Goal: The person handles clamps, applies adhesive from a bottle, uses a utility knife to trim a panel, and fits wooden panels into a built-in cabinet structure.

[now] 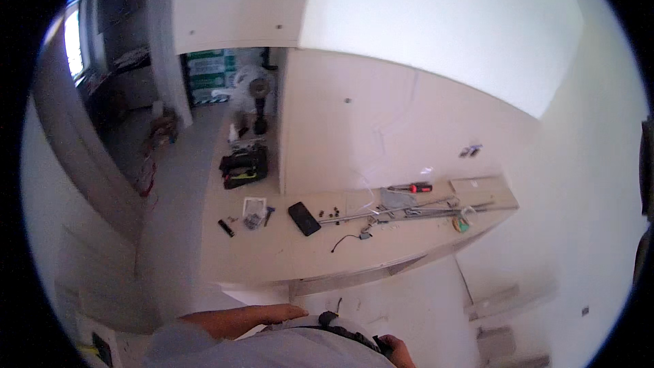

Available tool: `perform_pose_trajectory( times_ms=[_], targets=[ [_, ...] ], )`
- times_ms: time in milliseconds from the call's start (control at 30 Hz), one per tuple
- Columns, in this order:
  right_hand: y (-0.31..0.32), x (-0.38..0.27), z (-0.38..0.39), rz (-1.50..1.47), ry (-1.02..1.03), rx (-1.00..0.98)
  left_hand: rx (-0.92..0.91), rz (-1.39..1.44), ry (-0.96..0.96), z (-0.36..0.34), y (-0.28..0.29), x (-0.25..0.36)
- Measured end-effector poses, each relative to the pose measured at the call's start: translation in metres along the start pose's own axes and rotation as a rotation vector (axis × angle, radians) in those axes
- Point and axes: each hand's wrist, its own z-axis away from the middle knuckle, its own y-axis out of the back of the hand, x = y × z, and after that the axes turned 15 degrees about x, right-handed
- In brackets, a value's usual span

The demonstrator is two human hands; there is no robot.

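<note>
My left hand (285,312) lies across the front of my waist, fingers stretched out to the right, with nothing visible in it. Beside it a black belt (334,328) runs over my grey shirt. At the right side of the belt, my right hand (397,349) is curled against a small black thing (381,345), whose kind I cannot make out. Both hands are below the front edge of the light worktop (272,259). A black phone (304,219) rests on the worktop, nearer to my left hand than the other things there.
Long metal rods (388,212), a red-handled screwdriver (421,187), a short cable (346,237) and a tape roll (461,224) lie on the worktop. To the left are a black tool case (244,167) and a small black cylinder (225,227). A white cabinet (238,0) hangs above.
</note>
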Motion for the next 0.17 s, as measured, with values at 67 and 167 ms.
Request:
perform_pose_trajectory(
  times_ms=[67, 167],
  targets=[
    [-0.017, 0.038, -0.035, 0.033, 0.25, -0.097, 0.019, 0.015, 0.007, 0.007, -0.011, -0.016],
    [0.0, 0.088, -0.067, -0.037, 0.465, -0.282, 0.051, -0.15, 0.065, 0.036, -0.028, -0.021]
  ],
)
